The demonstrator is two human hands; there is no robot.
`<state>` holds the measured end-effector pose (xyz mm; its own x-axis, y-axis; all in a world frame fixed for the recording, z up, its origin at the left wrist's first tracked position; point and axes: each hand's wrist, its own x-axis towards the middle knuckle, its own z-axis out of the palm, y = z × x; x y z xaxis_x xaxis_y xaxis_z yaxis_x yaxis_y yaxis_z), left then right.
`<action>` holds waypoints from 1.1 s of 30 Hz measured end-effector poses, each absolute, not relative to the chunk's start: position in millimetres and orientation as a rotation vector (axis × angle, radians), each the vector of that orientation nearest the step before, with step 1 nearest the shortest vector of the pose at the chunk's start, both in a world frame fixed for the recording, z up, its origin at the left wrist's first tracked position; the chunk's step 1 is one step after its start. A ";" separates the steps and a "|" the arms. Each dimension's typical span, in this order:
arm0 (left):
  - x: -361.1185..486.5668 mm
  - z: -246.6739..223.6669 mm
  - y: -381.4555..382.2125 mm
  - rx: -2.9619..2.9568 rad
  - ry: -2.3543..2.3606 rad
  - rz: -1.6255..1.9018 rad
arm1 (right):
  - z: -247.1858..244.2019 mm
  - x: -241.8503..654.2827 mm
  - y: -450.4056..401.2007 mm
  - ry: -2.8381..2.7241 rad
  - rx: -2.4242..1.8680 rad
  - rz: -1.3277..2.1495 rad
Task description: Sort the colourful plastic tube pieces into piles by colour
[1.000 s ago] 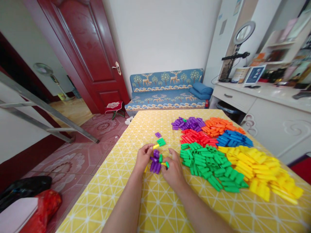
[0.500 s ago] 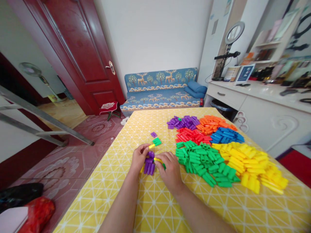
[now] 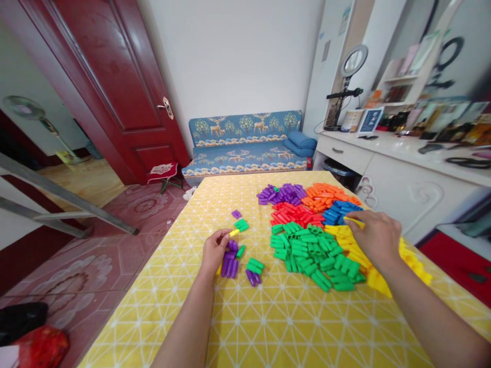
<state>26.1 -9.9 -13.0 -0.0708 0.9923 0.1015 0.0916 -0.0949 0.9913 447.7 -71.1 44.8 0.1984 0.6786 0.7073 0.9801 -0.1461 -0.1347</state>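
My left hand [image 3: 215,251] is closed at the fingertips on a small yellow plastic piece [image 3: 234,232]. Just beside it on the table is a cluster of purple tube-shaped pieces [image 3: 229,267], partly covered by the fingers. A single green piece [image 3: 241,251] lies against that cluster's right side. My right hand [image 3: 378,237] reaches over the yellow pile [image 3: 349,244], pinching a yellow piece [image 3: 355,222]. Green joined pieces [image 3: 242,225] lie just beyond my left fingertips. Closer to me, another green group [image 3: 255,265] touches some purple pieces [image 3: 252,278].
Piles of green [image 3: 310,248], red [image 3: 293,214], purple [image 3: 284,194], orange [image 3: 326,195] and blue pieces [image 3: 339,212] cover the table's right side. A small purple piece [image 3: 236,213] lies farther back. Beyond the patterned tablecloth [image 3: 238,327] stands a blue sofa [image 3: 245,148]; a white dresser [image 3: 399,179] is at right.
My right hand has moved from beside the purple cluster rightward to the yellow pile, uncovering green and purple pieces. My left hand stays by the cluster. The view has shifted slightly right.
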 end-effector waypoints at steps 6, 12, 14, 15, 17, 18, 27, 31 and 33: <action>25.8 -11.7 -10.7 1.308 1.260 1.295 | 31.9 466.7 -68.8 -1.626 -2.113 -0.645; 26.1 -12.1 -10.0 1.335 1.254 1.281 | 33.3 460.2 -73.5 -1.626 -2.105 -0.651; 26.1 -12.7 -9.9 1.355 1.255 1.275 | 37.8 446.3 -75.8 -1.613 -1.999 -0.655; 26.0 -12.8 -10.1 1.363 1.251 1.269 | 40.2 434.5 -76.9 -1.618 -1.920 -0.631; 25.6 -12.8 -10.6 1.372 1.235 1.258 | 43.7 400.0 -79.7 -1.660 -1.729 -0.497; 25.3 -12.6 -10.9 1.373 1.228 1.254 | 44.4 377.8 -81.4 -1.708 -1.620 -0.377; 22.8 -9.4 -14.1 1.399 1.173 1.264 | 17.0 196.0 -80.9 -1.925 -1.281 0.515; 22.8 -6.8 -15.2 1.438 1.151 1.265 | 10.0 179.5 -63.4 -1.854 -1.238 0.551; 23.1 -5.7 -15.7 1.446 1.149 1.263 | 10.9 177.9 -56.5 -1.801 -1.209 0.549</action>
<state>23.1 -15.7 -5.7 0.0576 0.9808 0.1863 0.0933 -0.1911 0.9771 177.9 -56.5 10.9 -0.1463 0.8965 0.4183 0.5111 0.4305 -0.7440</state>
